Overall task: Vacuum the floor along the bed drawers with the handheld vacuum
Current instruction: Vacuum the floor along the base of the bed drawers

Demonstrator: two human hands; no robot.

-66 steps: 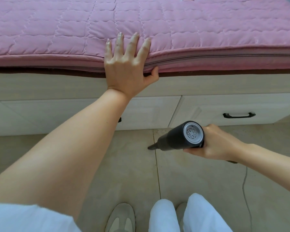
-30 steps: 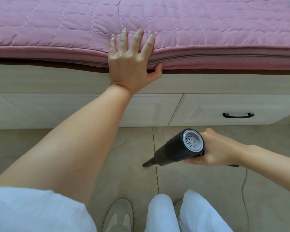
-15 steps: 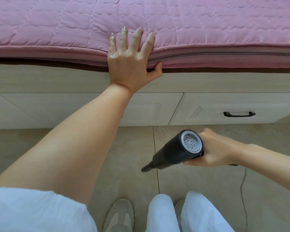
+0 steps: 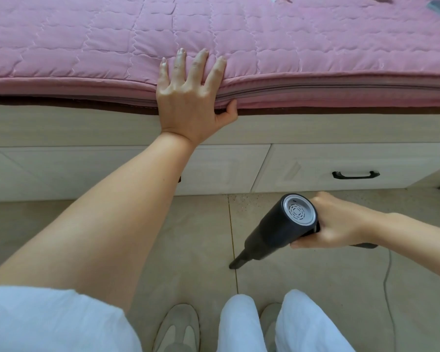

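Left hand (image 4: pixel 188 102) flat, right hand (image 4: pixel 341 224) gripping

No readable text, label, brand or number shows anywhere.

Just one camera here, head-mounted and wide-angle, tilted forward and down. It looks straight at the long side of the bed (image 4: pixel 315 47) from close up, with the drawers (image 4: pixel 341 161) mid-frame, the floor (image 4: pixel 188 250) below them, and the wearer's own legs at the bottom edge.
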